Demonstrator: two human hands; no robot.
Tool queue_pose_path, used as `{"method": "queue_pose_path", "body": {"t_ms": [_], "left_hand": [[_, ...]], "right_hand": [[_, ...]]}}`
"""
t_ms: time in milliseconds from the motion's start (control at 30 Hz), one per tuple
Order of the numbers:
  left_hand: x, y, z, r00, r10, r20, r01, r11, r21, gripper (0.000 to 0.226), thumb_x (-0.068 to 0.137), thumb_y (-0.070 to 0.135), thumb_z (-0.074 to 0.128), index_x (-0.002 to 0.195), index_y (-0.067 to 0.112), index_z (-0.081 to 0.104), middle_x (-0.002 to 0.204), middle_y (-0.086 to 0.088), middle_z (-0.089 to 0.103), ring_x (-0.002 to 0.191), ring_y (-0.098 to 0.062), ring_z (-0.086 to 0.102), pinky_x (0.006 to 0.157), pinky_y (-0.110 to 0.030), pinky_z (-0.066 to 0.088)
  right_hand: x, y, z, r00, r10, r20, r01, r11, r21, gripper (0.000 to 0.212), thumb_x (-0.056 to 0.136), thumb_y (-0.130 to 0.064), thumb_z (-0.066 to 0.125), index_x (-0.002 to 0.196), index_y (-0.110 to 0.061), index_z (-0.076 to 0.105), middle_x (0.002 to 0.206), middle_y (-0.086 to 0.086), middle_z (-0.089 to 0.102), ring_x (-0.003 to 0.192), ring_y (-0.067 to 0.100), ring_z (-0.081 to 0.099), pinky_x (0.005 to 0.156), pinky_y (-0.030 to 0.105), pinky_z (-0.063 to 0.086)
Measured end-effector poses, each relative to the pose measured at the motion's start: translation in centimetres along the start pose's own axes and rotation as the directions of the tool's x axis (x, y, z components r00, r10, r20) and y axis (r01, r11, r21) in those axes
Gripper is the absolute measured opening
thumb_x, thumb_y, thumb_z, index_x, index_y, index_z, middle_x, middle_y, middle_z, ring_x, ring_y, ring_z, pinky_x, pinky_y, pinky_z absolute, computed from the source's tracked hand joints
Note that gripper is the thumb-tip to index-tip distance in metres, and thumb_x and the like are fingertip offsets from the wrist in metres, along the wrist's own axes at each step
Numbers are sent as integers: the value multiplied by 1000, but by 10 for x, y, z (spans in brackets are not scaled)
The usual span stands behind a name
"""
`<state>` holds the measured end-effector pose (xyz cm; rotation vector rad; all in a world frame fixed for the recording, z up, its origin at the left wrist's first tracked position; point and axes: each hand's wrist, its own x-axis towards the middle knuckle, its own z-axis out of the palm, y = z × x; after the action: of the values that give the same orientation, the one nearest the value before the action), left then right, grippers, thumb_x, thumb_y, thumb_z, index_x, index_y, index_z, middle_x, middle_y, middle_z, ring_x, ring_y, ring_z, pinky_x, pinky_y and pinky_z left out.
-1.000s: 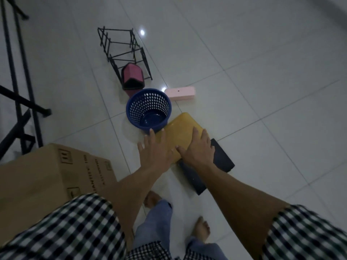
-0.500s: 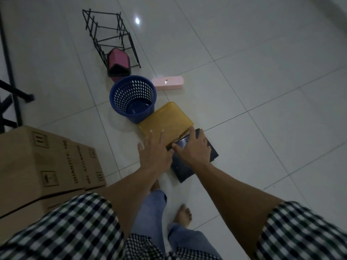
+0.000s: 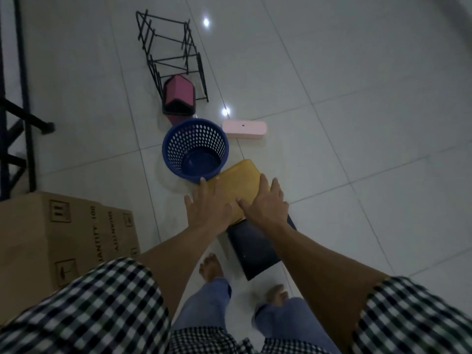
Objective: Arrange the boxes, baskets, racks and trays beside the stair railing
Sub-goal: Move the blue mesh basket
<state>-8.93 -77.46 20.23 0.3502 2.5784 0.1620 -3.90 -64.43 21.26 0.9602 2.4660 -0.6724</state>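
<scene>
A yellow tray [image 3: 240, 183] lies on the tiled floor beside a blue perforated basket [image 3: 195, 148]. My left hand [image 3: 208, 208] rests flat on the tray's near left part, fingers spread. My right hand [image 3: 268, 203] lies over its near right edge, fingers straight. A dark flat tray [image 3: 251, 247] sits just below the yellow one, partly under my right wrist. Farther off stand a pink box [image 3: 244, 129], a pink and black bin [image 3: 178, 99] and a black wire rack [image 3: 172, 54].
Stacked cardboard boxes [image 3: 63, 236] stand at the left. The black stair railing [image 3: 15, 98] runs along the left edge. My bare feet [image 3: 210, 267] are on the floor just behind the dark tray. Bare tiles stretch to the right.
Both hands moved forward from the dark tray's far edge back onto the yellow tray. The view shifted, so the objects appear lower in the frame.
</scene>
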Motion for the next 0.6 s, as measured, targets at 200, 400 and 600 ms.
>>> {"method": "queue_pose_path", "body": {"t_ms": [200,400,600], "left_hand": [[47,22,-21,996,-83,-16,82,996,-37,77,96,55,42,155,28,0,163,-11,0,147,-35,13,115,-55,14],[108,72,-17,975,-222,-17,220,972,-78,75,97,58,35,156,28,-1,163,-11,1,147,-35,13,117,-55,14],[163,162,-13,870,-493,5,488,858,-163,76,98,58,35,156,25,-1,162,-14,2,146,-35,15,116,-51,16]], "right_hand": [[56,-19,-38,996,-88,-9,87,994,-64,95,89,-64,56,158,-24,4,166,10,2,151,31,12,117,54,23],[139,-7,-70,978,-200,55,205,974,-97,93,89,-63,56,158,-25,5,166,9,1,151,31,10,118,55,21],[243,24,-110,888,-388,247,428,894,-134,94,88,-67,54,157,-26,7,166,8,4,151,31,12,118,55,22]]}}
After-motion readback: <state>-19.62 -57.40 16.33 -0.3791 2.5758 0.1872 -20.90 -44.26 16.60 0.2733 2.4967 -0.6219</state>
